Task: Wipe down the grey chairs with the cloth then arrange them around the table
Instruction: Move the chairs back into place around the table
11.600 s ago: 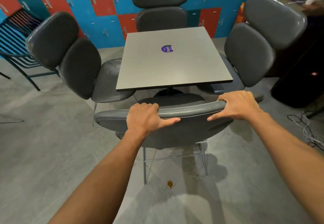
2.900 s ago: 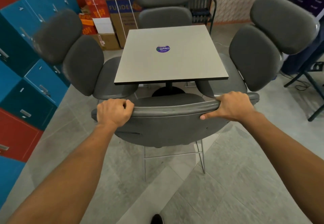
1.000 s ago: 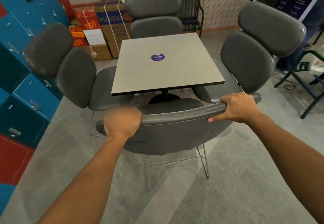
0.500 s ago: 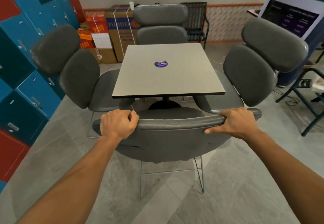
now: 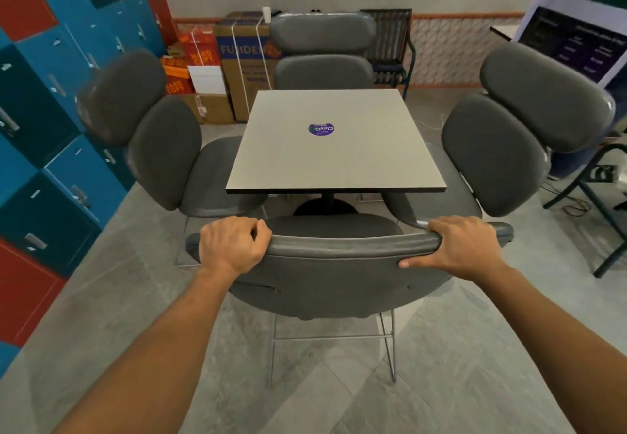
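Observation:
A square grey table (image 5: 336, 169) with a purple sticker stands in the middle. Grey padded chairs stand around it: one on the left (image 5: 159, 148), one at the far side (image 5: 324, 57), one on the right (image 5: 502, 148), and the near chair (image 5: 339, 277) right in front of me. My left hand (image 5: 232, 245) grips the top edge of the near chair's backrest at its left end. My right hand (image 5: 461, 245) grips the same edge near its right end. The near chair's seat reaches under the table's front edge. No cloth is in view.
Blue and red lockers (image 5: 51, 128) line the left side. Cardboard boxes (image 5: 237, 60) are stacked against the back wall. A dark metal frame (image 5: 597, 196) and cables lie at the right. A banner (image 5: 583, 40) stands at the back right. Grey tiled floor lies around me.
Since 11.6 s ago I have moved to another side of the table and hold a different chair's backrest. In the last second the view has risen and my left hand has settled on the edge.

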